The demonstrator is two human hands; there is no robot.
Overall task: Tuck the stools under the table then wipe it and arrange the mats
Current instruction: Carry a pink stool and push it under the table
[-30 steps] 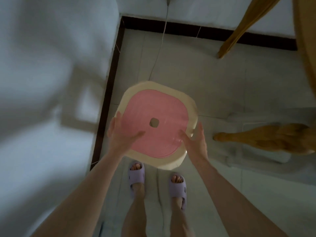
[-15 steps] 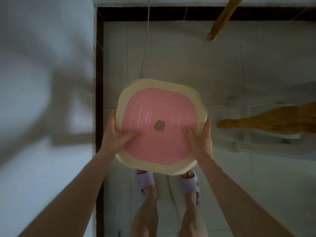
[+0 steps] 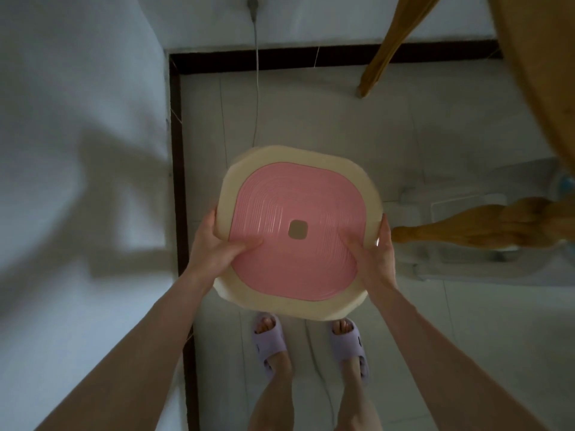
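With each thumb laid on the pink seat, left hand (image 3: 214,250) and right hand (image 3: 378,259) clamp the stool (image 3: 295,231) rim, likely for carrying tableward.

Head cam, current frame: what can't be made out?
Head view only.
- Legs of the stool: hidden beneath its own seat; lifted or standing, unclear.
- left hand and right hand: fingertips hidden under the seat rim.
- table: top cut off by the right edge; mats unseen.
- pale object behind the table legs: blurred, unidentifiable.
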